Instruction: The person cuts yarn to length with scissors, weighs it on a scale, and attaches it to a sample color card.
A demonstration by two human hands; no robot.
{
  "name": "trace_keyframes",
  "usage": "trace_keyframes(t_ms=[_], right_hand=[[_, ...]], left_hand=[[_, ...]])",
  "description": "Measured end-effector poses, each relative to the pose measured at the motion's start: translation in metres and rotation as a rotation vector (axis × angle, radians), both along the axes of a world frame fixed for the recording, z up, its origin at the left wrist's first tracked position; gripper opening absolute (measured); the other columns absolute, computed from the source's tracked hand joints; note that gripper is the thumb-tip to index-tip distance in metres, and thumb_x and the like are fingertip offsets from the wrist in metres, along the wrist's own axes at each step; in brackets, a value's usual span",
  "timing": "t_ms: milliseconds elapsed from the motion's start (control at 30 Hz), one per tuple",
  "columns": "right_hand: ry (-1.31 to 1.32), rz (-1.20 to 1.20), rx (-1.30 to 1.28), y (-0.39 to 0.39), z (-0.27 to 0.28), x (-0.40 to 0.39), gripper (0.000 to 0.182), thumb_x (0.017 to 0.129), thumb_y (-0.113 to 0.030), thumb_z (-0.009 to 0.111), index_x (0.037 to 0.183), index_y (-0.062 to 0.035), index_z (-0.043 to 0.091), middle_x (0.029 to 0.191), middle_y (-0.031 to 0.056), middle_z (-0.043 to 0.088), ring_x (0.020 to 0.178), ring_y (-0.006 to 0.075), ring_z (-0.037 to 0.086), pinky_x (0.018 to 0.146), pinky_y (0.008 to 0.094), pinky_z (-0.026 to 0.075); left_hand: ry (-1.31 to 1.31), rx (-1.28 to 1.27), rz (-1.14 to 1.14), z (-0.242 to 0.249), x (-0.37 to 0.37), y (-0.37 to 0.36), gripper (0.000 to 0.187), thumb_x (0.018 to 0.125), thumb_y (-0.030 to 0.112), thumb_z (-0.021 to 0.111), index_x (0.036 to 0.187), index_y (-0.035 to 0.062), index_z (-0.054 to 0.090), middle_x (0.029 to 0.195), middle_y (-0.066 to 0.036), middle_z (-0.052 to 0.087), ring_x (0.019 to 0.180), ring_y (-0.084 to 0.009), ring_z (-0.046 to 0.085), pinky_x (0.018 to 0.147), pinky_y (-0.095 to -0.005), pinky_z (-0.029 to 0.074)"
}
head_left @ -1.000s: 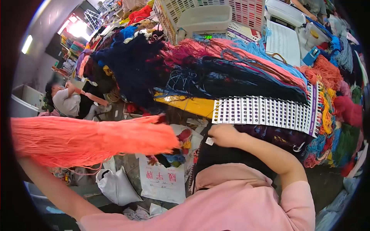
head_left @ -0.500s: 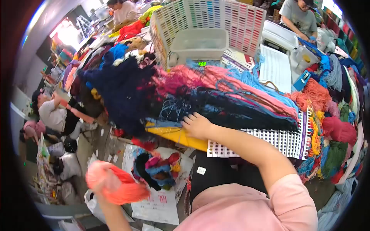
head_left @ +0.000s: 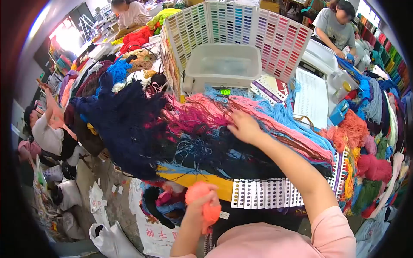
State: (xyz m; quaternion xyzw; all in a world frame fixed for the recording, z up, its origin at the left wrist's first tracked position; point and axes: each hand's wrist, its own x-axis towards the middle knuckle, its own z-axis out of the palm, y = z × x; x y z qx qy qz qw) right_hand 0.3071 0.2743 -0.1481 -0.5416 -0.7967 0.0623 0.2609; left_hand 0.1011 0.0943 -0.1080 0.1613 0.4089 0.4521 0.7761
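Note:
My left hand (head_left: 201,204) is closed around a coral-orange skein of yarn (head_left: 197,192), held low in front of my body near the table's front edge. Across the table lies a long pile of loose yarn. It has navy strands (head_left: 124,124) on the left, pink strands (head_left: 206,106) along the top and dark blue-black strands (head_left: 206,155) below. My right hand (head_left: 246,127) rests on the pile where pink meets dark, its fingers apart, partly sunk among the strands. Light blue yarn (head_left: 282,116) lies beyond it.
Behind the pile stand a translucent plastic tub (head_left: 223,64) and folding colour cards (head_left: 279,38). A punched sample card (head_left: 275,194) and yellow board (head_left: 206,178) lie at the front edge. Coloured yarn (head_left: 374,167) hangs at right. Co-workers (head_left: 337,28) are nearby; bags (head_left: 114,241) lie on the floor.
My left hand has brought the coral skein from the lower left towards my body. My right hand has moved from the pile's front edge farther up onto it. The view has shifted slightly.

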Motion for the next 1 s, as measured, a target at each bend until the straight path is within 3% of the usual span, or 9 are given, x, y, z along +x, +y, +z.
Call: trace_keyframes(t_ms=[100, 233, 333, 433, 533, 700, 800, 833, 1000], right_hand=[[0.001, -0.064, 0.03, 0.048, -0.005, -0.002, 0.046, 0.071, -0.033, 0.053, 0.103, -0.0008, 0.046, 0.103, 0.0166, 0.046, 0.094, 0.0314, 0.046, 0.078, 0.0405, 0.038], [-0.115, -0.232, 0.02, 0.079, -0.023, -0.032, 0.057, 0.073, -0.046, 0.044, 0.112, -0.0052, 0.042, 0.106, 0.0162, 0.047, 0.099, 0.0325, 0.043, 0.083, 0.0458, 0.032], [-0.213, -0.082, -0.229, 0.07, -0.027, -0.056, 0.056, 0.07, -0.046, 0.046, 0.111, -0.0071, 0.044, 0.105, 0.0155, 0.048, 0.099, 0.0306, 0.044, 0.081, 0.0466, 0.033], [-0.21, 0.119, -0.282, 0.056, -0.025, -0.058, 0.049, 0.07, -0.049, 0.043, 0.094, -0.0075, 0.053, 0.096, 0.0136, 0.054, 0.091, 0.03, 0.05, 0.075, 0.0464, 0.036], [0.02, 0.292, -0.58, 0.064, -0.02, -0.043, 0.048, 0.073, -0.05, 0.04, 0.089, -0.0074, 0.055, 0.089, 0.0147, 0.056, 0.086, 0.0317, 0.052, 0.072, 0.0458, 0.038], [-0.1, 0.233, -0.42, 0.059, -0.025, -0.047, 0.046, 0.079, -0.047, 0.035, 0.095, -0.0075, 0.052, 0.095, 0.0148, 0.052, 0.089, 0.0325, 0.05, 0.074, 0.0464, 0.037], [-0.039, 0.237, -0.281, 0.044, -0.023, -0.04, 0.042, 0.079, -0.042, 0.039, 0.099, -0.0071, 0.051, 0.099, 0.0141, 0.05, 0.093, 0.0319, 0.047, 0.078, 0.0459, 0.035], [0.111, 0.226, -0.205, 0.039, -0.022, -0.035, 0.037, 0.078, -0.036, 0.045, 0.098, -0.0065, 0.052, 0.098, 0.0143, 0.049, 0.092, 0.0314, 0.047, 0.08, 0.0452, 0.033], [0.289, 0.133, -0.046, 0.024, -0.002, 0.003, 0.025, 0.071, -0.02, 0.055, 0.091, -0.0052, 0.054, 0.094, 0.0139, 0.05, 0.088, 0.0291, 0.048, 0.076, 0.0387, 0.038]], left_hand=[[-0.135, 0.096, -0.052, -0.01, 0.003, 0.001, 0.021, 0.074, 0.006, 0.05, 0.094, -0.0019, 0.046, 0.06, -0.005, 0.044, 0.053, -0.0119, 0.041, 0.051, -0.0235, 0.035], [-0.12, 0.097, -0.054, -0.024, -0.01, -0.006, 0.019, 0.074, 0.004, 0.049, 0.092, -0.0022, 0.046, 0.061, -0.005, 0.045, 0.056, -0.0128, 0.043, 0.056, -0.0248, 0.036], [-0.07, 0.038, -0.026, -0.025, -0.019, -0.009, 0.023, 0.071, 0.01, 0.051, 0.091, -0.0005, 0.048, 0.053, -0.004, 0.041, 0.044, -0.0117, 0.037, 0.045, -0.0253, 0.03], [-0.26, 0.015, 0.085, -0.009, -0.015, -0.002, 0.018, 0.072, 0.0, 0.044, 0.09, -0.0036, 0.046, 0.058, -0.006, 0.042, 0.052, -0.0125, 0.041, 0.056, -0.0237, 0.037], [-0.312, -0.002, 0.024, -0.02, -0.019, 0.007, 0.019, 0.073, 0.001, 0.046, 0.091, -0.0046, 0.046, 0.059, -0.004, 0.042, 0.051, -0.0121, 0.041, 0.054, -0.0225, 0.036], [-0.131, 0.006, -0.134, -0.005, -0.006, 0.027, 0.022, 0.075, 0.002, 0.048, 0.095, -0.0057, 0.045, 0.06, -0.002, 0.042, 0.052, -0.009, 0.041, 0.051, -0.0213, 0.035], [-0.094, 0.028, -0.161, 0.0, -0.002, 0.031, 0.024, 0.075, 0.002, 0.048, 0.097, -0.0057, 0.044, 0.061, -0.001, 0.043, 0.053, -0.0076, 0.041, 0.05, -0.0202, 0.034], [-0.096, 0.042, -0.157, 0.0, -0.002, 0.032, 0.024, 0.075, 0.002, 0.048, 0.098, -0.0056, 0.044, 0.061, -0.001, 0.043, 0.053, -0.0072, 0.041, 0.049, -0.0199, 0.034], [-0.107, -0.003, -0.12, -0.017, -0.011, 0.033, 0.027, 0.074, 0.002, 0.05, 0.101, -0.0038, 0.045, 0.065, -0.003, 0.047, 0.056, -0.0081, 0.044, 0.052, -0.0201, 0.036]])
